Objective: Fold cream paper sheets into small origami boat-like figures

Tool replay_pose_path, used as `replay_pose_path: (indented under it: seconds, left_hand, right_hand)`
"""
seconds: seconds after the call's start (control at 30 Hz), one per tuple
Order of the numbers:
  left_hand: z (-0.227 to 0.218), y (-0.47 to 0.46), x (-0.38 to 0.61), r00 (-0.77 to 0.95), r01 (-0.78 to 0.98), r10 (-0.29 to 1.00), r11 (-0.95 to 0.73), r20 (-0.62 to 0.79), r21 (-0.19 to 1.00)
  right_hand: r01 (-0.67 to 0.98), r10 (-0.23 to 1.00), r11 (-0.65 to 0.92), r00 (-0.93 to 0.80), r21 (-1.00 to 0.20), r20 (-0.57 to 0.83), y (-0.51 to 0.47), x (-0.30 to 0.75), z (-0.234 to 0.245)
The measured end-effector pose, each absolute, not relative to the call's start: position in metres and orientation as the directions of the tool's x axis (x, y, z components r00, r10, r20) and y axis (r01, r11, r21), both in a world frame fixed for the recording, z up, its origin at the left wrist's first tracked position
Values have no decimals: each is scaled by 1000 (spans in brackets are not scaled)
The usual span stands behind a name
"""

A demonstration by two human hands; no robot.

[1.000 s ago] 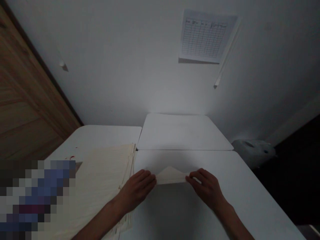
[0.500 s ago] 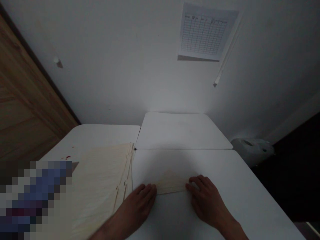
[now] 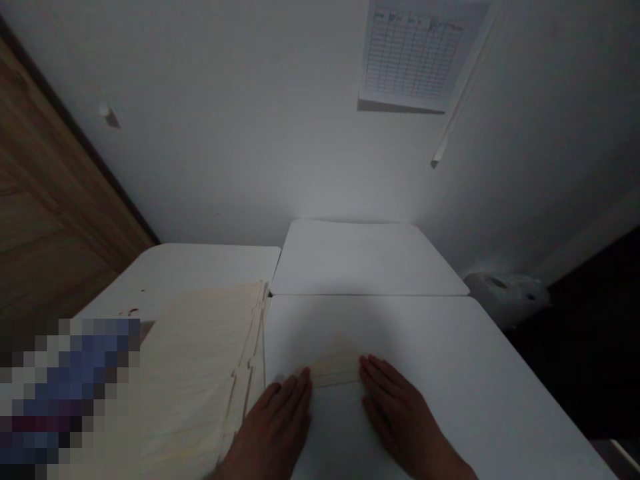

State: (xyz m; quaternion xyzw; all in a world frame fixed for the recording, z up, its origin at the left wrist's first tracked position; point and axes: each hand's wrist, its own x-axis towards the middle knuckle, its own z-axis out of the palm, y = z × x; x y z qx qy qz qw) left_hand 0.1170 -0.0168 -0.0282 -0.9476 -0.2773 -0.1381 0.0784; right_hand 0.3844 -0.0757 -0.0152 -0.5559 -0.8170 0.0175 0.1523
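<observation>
- Both grips open: left hand point(image 3: 273, 430) and right hand point(image 3: 400, 417) flat, fingertips at a folded manila sheet point(image 3: 334, 365)
- Sheet down on the white tabletop point(image 3: 450, 347)
- Stack of manila file folders point(image 3: 190, 380) piled just left

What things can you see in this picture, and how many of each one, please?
folded paper: one, cream, on the nearest table between the hands
manila folder stack: one, cream, on the tables, left
tables: three, white, pushed together
printed grid sheet: one, white, on the wall
wooden door: one, brown, far left
plastic object: one, pale grey, beyond the right table edge
blurred object: one, blue and dark, lower left
left hand: one, flat on the table, beside the paper
right hand: one, flat on the table, beside the paper
</observation>
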Motion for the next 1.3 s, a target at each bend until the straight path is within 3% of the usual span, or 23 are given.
replay_pose_path:
  seconds: [0.2, 0.4, 0.5, 0.73, 0.93, 1.07, 1.3]
  left_hand:
    - [-29, -16, 122, 823, 541, 479, -825, 306, -163]
    - [-19, -13, 123, 825, 542, 485, -826, 290, -158]
    - [-17, -10, 123, 807, 557, 512, -826, 294, -92]
    - [-16, 7, 131, 748, 574, 603, -797, 276, 188]
    - [-12, 17, 140, 661, 554, 680, -728, 319, 404]
    - [-21, 17, 138, 581, 550, 709, -704, 399, 449]
    - [-33, 17, 134, 481, 609, 733, -674, 482, 418]
  right_hand:
    - [938, 935, 305, -262, -165, 241, -86, 403, -17]
    - [963, 923, 225, -162, -146, 349, -72, 393, -19]
    - [950, 910, 250, -164, -188, 380, -60, 382, -12]
    - [868, 920, 367, -285, -335, 270, -36, 346, 6]
    - [857, 895, 423, -345, -294, 281, -21, 331, -1]
    - [871, 899, 400, -313, -284, 307, -17, 327, -7]
    - [860, 915, 370, -273, -350, 296, -10, 322, -8]
